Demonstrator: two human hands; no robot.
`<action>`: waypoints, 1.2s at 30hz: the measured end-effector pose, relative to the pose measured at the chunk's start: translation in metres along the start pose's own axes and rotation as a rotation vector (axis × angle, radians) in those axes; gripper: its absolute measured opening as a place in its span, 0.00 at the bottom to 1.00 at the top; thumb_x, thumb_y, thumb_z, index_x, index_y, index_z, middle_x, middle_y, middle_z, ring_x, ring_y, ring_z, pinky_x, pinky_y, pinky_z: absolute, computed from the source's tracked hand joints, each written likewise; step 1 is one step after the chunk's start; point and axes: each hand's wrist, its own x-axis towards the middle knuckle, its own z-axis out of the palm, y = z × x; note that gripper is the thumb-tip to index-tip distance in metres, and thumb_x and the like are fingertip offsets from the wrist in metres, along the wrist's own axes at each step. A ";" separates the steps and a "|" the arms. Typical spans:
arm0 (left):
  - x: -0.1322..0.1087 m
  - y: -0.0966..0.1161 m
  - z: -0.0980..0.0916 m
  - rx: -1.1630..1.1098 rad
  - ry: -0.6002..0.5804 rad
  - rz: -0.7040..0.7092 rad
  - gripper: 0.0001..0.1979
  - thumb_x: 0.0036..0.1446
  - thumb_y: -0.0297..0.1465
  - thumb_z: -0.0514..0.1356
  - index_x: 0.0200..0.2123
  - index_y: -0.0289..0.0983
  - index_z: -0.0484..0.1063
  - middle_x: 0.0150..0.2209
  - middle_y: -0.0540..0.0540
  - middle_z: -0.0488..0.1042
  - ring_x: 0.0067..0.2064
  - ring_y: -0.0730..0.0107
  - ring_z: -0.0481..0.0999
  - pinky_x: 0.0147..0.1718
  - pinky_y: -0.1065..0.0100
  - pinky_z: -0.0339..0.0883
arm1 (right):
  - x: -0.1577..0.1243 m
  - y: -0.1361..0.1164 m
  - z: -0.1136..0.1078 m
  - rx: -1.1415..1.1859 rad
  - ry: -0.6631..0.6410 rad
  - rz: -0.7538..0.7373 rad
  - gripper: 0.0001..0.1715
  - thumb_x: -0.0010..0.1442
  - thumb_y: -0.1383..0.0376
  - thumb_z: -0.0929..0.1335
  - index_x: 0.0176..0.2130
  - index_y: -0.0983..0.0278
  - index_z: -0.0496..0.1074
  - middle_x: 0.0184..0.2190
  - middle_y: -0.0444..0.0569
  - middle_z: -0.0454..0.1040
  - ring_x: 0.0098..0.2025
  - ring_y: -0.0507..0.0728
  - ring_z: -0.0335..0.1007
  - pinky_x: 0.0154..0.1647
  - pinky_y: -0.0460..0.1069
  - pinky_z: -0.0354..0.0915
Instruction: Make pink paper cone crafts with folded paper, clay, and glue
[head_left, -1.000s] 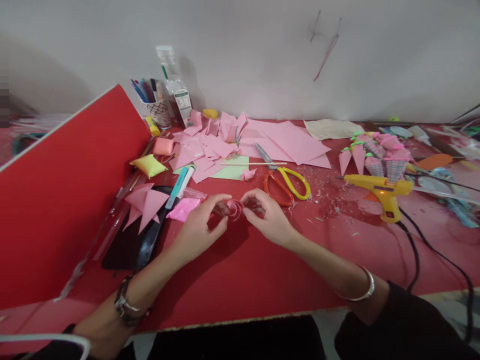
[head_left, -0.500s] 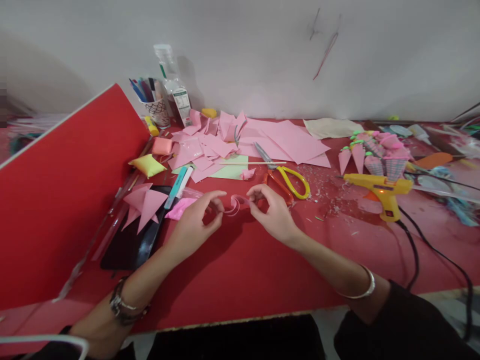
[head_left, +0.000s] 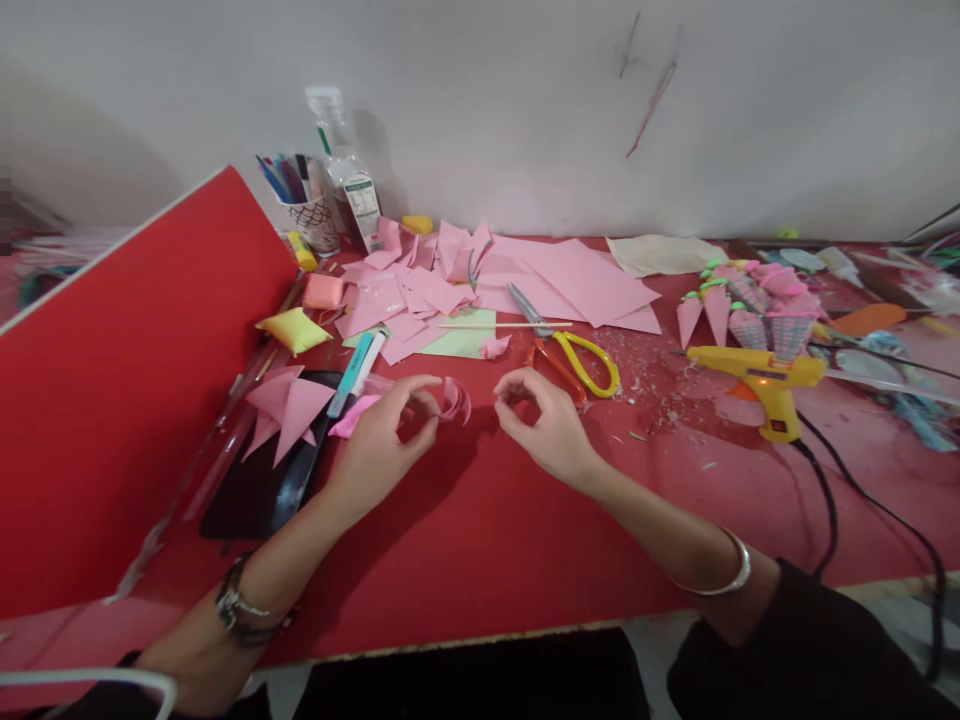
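Note:
A curled pink paper strip [head_left: 454, 402] is pinched between the thumb and fingers of my left hand [head_left: 386, 435], just above the red tabletop. Its loose end bends round to the right. My right hand [head_left: 547, 425] hovers across a small gap from it, thumb and fingertips brought together in a ring, with nothing visible in them. Scissors [head_left: 589, 365] with one yellow and one orange handle lie just beyond my right hand. A small rolled pink paper piece [head_left: 495, 347] rests near a thin wooden stick [head_left: 480, 326].
Pink paper sheets [head_left: 581, 280] and scraps spread along the wall. To the right, a yellow glue gun [head_left: 780, 385] with a lit orange light stands before several small paper cones [head_left: 787, 320]. Folded pink cones [head_left: 289, 410] lie on a black tray-like object [head_left: 259, 500]. A red board [head_left: 142, 370] leans at left.
The strip was stretched between both hands; my right hand has let go of its end. It has sprung into a curl at my left fingertips, and the left hand has shifted slightly left.

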 end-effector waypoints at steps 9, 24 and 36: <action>0.000 0.006 -0.001 -0.050 -0.036 0.015 0.13 0.49 0.22 0.51 0.40 0.37 0.61 0.30 0.51 0.71 0.33 0.74 0.71 0.36 0.69 0.66 | 0.001 0.000 0.001 0.216 -0.107 0.107 0.05 0.50 0.69 0.62 0.32 0.63 0.60 0.28 0.43 0.64 0.31 0.49 0.63 0.34 0.47 0.63; 0.000 0.006 0.000 -0.113 -0.017 -0.026 0.14 0.47 0.23 0.51 0.40 0.37 0.62 0.30 0.51 0.70 0.32 0.73 0.71 0.34 0.69 0.69 | -0.002 0.000 0.006 0.405 -0.244 0.156 0.17 0.45 0.71 0.66 0.37 0.62 0.59 0.35 0.45 0.63 0.34 0.49 0.64 0.38 0.49 0.65; -0.001 0.005 0.001 -0.156 -0.006 -0.021 0.13 0.48 0.23 0.51 0.40 0.36 0.62 0.30 0.51 0.70 0.32 0.75 0.71 0.34 0.70 0.69 | -0.002 -0.001 0.006 0.319 -0.244 0.075 0.16 0.47 0.72 0.65 0.38 0.63 0.59 0.34 0.46 0.63 0.34 0.49 0.64 0.39 0.49 0.65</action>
